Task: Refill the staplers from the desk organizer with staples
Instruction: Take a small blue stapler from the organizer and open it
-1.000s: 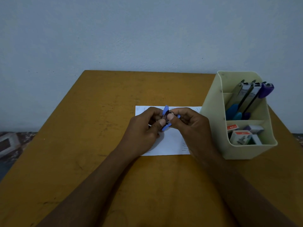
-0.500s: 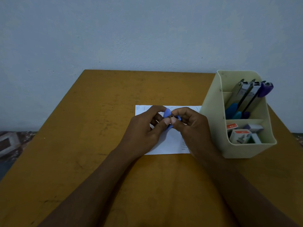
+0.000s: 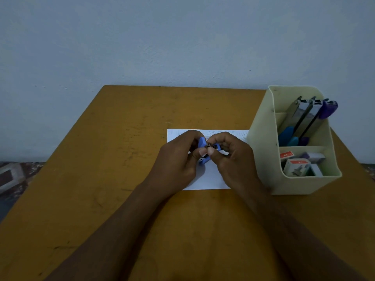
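Your thumbs have drawn closer together on the stapler. Your left hand and right hand both grip it over the paper.

Left hand, right hand meeting, fingers curled.

The mustard-brown wooden table in front of me is scuffed with dark marks across its top. A white rectangular sheet of paper lies flat near the middle. A cream plastic desk organizer stands on my right, just beside the paper's right edge.
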Motion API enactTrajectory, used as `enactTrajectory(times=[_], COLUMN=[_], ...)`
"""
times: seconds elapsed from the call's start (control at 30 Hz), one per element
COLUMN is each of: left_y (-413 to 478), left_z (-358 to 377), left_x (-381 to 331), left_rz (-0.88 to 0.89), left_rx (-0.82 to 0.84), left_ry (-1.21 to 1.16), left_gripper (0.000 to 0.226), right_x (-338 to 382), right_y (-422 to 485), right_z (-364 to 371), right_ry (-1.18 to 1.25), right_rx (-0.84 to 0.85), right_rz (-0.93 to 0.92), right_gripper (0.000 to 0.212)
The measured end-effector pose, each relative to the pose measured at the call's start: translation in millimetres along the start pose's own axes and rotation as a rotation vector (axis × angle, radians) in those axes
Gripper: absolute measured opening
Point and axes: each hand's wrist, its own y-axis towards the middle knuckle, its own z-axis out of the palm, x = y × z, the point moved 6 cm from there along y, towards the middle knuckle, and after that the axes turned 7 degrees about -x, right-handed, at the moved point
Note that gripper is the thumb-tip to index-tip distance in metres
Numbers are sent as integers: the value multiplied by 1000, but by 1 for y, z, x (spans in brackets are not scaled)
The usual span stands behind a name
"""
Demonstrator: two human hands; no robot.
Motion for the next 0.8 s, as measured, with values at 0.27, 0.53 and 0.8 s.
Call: enactTrajectory(times=[0.27,0.53,0.8], left_y=[3,4,3], left_z=[-9,-18,-28], left_x=[4,2,10], left_rz=[-68,-79,-201], left_rx=[-43,-62,-123], left_ry=[-89,-183,-253], left_gripper=[18,35,6], right_x=[-2,-6,-9], right_y=[5,4,4], right_z=[-5,-3,-5], right_ry=[71,171,354], right_rx=[-5,10,-19], right_rz=[-14,91,228], right_gripper=[12,9,14])
